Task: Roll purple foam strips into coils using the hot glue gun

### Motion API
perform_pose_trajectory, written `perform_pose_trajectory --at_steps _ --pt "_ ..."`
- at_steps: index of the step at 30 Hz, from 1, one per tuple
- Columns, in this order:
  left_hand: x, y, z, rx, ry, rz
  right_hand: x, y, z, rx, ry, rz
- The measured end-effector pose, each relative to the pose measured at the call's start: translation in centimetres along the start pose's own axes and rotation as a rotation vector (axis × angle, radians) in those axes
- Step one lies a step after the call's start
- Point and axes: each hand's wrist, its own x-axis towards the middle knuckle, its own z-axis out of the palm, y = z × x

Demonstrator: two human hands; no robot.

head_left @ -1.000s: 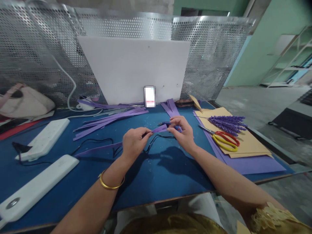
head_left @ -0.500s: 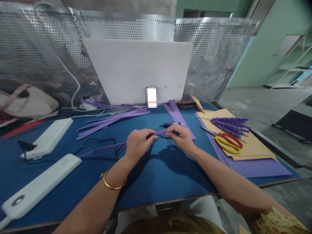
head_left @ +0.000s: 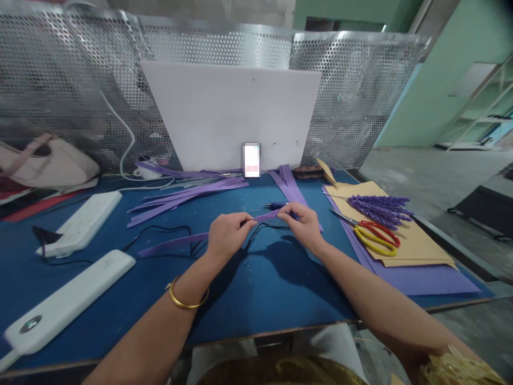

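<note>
Between my hands stretches a purple paper strip [head_left: 266, 216]. My left hand [head_left: 228, 235] pinches it, and its tail runs out past that hand to the left, over the table. At the other end, my right hand [head_left: 300, 222] grips the strip between thumb and fingers. Just behind the right hand lies a blue pen-like tool [head_left: 274, 205], partly covered by the fingers. A black cord [head_left: 264, 225] passes under the hands. More purple strips [head_left: 188, 195] lie in a fan at the back left, and others [head_left: 290, 184] at the back centre.
Two white power strips [head_left: 68, 302] [head_left: 86, 222] lie at left. On the right, scissors [head_left: 374, 235] with red and yellow handles and a purple flower bunch [head_left: 379, 208] rest on tan sheets [head_left: 420, 251]. A phone [head_left: 251, 160] leans on a white board [head_left: 236, 107].
My right hand has shifted slightly right, and a little more of the strip shows between my hands. The strip's left tail has drawn a bit towards the left hand.
</note>
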Motion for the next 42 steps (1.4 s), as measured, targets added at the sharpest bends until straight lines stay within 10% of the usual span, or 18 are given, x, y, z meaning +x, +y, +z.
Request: perform_pose_trajectory --at_steps 42 --pt "2.3 -3.8 -2.4 -0.125 -0.091 -0.235 2.9 4.2 -2.9 -0.068 0.176 0.305"
